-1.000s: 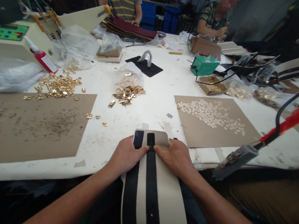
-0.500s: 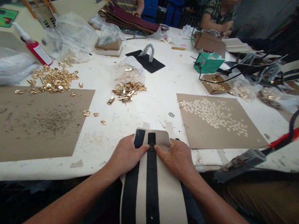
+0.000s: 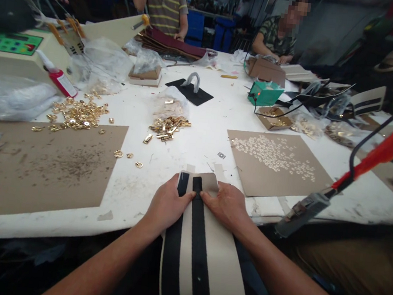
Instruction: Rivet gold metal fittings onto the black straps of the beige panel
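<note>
A long beige panel (image 3: 220,264) with black stripes, looking like a bag piece, extends from the table's front edge toward my body. My left hand (image 3: 168,201) grips its far left side, and my right hand (image 3: 227,203) grips the far right side. Both thumbs press on the middle black strap (image 3: 198,233), close together near its far end. My other fingers are tucked under the panel, out of sight. A small pale dot shows lower on the strap.
Gold fittings (image 3: 79,114) and gold clasps (image 3: 170,126) lie in piles beyond. Brown boards (image 3: 51,173) lie left and right; the right one bears small rings (image 3: 274,151). A grey tool (image 3: 304,214) hangs at right on a red-wrapped cable. Two people sit across the table.
My view has tilted up slightly and shifted, showing more of the people opposite. Both hands keep the same hold on the panel, thumbs still on the strap.
</note>
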{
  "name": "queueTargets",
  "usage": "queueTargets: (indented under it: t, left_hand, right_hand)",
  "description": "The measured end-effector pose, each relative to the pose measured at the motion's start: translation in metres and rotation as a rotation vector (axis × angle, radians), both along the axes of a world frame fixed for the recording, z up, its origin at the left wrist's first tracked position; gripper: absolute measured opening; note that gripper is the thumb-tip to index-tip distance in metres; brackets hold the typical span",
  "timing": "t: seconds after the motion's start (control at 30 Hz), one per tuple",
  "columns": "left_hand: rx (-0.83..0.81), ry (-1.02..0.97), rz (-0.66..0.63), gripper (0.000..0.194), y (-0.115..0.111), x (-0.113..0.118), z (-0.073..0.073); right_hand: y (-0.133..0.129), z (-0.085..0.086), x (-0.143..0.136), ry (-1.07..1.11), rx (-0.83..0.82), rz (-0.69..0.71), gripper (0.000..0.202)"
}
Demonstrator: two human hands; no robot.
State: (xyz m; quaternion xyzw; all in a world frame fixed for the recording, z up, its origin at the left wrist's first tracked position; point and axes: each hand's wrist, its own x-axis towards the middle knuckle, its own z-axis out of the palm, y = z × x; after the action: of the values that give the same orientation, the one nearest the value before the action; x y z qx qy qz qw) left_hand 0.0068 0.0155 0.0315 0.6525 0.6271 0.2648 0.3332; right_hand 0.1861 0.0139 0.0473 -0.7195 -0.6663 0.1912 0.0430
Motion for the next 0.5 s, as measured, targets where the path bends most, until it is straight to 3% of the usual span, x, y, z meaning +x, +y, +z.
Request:
queueTargets:
  t: [0.1,0.13,0.2,0.3,0.5]
  left_hand:
    - [0.334,0.214,0.055,0.074,-0.007,0.002,-0.001]
    - [0.451,0.277,0.032,0.077,-0.010,0.003,-0.002]
    - [0.589,0.329,-0.090,0.060,-0.014,0.004,-0.006]
    - [0.600,0.259,-0.241,0.026,-0.017,0.005,-0.018]
    - [0.515,0.134,-0.167,0.025,-0.014,0.002,-0.033]
  right_hand:
    - [-0.001,0.001,0.001,0.036,0.024,0.000,0.041]
    - [0.000,0.001,0.001,0.055,0.033,0.001,0.040]
    - [0.001,0.001,0.002,0.088,0.050,0.007,0.038]
    - [0.001,0.002,0.002,0.113,0.069,0.016,0.036]
    - [0.002,0.004,0.017,0.292,0.141,0.033,0.039]
